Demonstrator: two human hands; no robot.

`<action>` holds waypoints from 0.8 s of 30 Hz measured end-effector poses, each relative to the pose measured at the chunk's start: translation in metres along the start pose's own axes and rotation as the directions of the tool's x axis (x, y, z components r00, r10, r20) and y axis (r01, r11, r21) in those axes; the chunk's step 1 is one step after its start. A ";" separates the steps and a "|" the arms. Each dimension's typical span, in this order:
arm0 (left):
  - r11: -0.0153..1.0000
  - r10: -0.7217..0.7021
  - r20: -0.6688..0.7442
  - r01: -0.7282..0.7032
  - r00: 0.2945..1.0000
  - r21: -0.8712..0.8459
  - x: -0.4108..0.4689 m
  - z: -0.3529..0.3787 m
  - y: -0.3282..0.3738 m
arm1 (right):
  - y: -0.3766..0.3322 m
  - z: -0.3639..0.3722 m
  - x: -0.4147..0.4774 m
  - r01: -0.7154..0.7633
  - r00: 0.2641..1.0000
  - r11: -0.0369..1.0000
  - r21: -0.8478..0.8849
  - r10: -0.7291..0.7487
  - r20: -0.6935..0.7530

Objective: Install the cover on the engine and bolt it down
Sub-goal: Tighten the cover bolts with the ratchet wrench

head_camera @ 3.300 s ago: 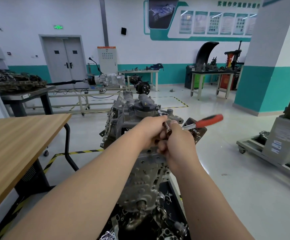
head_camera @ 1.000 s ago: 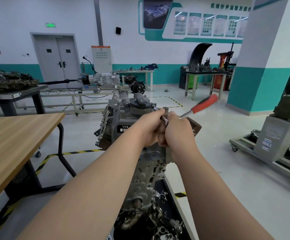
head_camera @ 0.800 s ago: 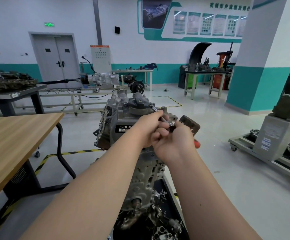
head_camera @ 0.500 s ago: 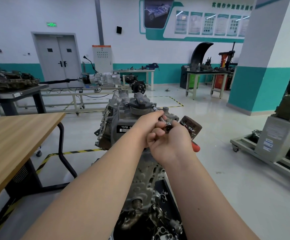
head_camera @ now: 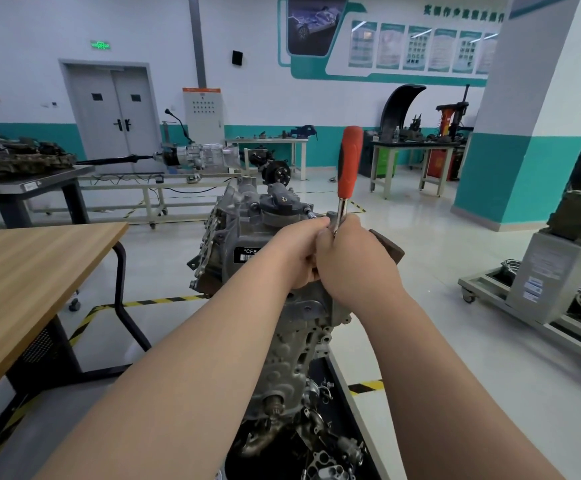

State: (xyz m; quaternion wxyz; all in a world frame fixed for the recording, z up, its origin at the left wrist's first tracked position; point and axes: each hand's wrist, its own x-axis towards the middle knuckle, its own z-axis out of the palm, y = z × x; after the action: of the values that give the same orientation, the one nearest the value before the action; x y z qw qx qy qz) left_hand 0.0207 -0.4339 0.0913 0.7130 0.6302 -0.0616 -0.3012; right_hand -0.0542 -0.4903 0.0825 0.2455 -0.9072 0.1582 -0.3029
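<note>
Right hand (head_camera: pixel 351 261) is wrapped around the steel shank of the orange-handled ratchet wrench (head_camera: pixel 349 161), with the handle sticking straight up. Left hand (head_camera: pixel 296 251) is curled up tight against it at the tool's head, but I can't tell what it's actually gripping, the knuckles hide it. All of this is on top of the grey cast-metal engine (head_camera: pixel 240 230), whose bumpy grey cover (head_camera: pixel 292 348) sits on its near face. A light wooden table (head_camera: pixel 22 271) is off to the left.
</note>
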 end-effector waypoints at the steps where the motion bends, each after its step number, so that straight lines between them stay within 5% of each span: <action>1: 1.000 0.006 0.011 -0.006 1.000 -0.007 0.001 -0.001 -0.001 | 0.001 0.001 0.000 -0.031 0.999 0.996 0.083 0.032 -0.004; 4: 0.998 0.053 0.028 -0.052 0.998 -0.018 0.000 -0.002 -0.005 | 0.002 0.008 0.001 -0.128 0.990 0.911 0.392 0.139 0.002; 6: 0.997 0.070 0.016 -0.071 0.997 0.014 0.001 -0.002 -0.010 | 0.000 0.014 -0.002 -0.255 0.959 0.734 0.629 0.273 0.070; 9: 0.993 0.074 0.016 -0.076 0.997 0.093 0.006 -0.006 -0.016 | -0.005 0.021 -0.010 -0.402 0.866 0.147 0.904 0.382 0.324; 11: 0.993 0.089 0.000 -0.089 0.996 0.074 0.009 -0.010 -0.017 | -0.010 0.019 -0.013 -0.412 0.808 -0.312 0.856 0.310 0.502; 13: 0.995 0.096 0.002 -0.096 0.995 -0.007 0.007 -0.011 -0.016 | -0.012 0.017 -0.014 -0.422 0.768 -0.508 0.751 0.239 0.594; 21: 0.997 0.080 -0.054 -0.080 0.995 0.013 0.001 -0.009 -0.010 | -0.019 0.013 -0.014 -0.440 0.763 -0.548 0.712 0.190 0.618; 24: 0.997 0.075 -0.025 -0.074 0.997 0.029 -0.002 -0.007 -0.011 | -0.016 0.012 -0.013 -0.457 0.786 -0.364 0.811 0.262 0.560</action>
State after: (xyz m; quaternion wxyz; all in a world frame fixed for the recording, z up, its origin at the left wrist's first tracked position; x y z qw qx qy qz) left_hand 0.0184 -0.4271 0.0803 0.7157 0.6412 -0.0801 -0.2651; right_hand -0.0545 -0.4673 0.0765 0.9352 -0.2899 0.1336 -0.1531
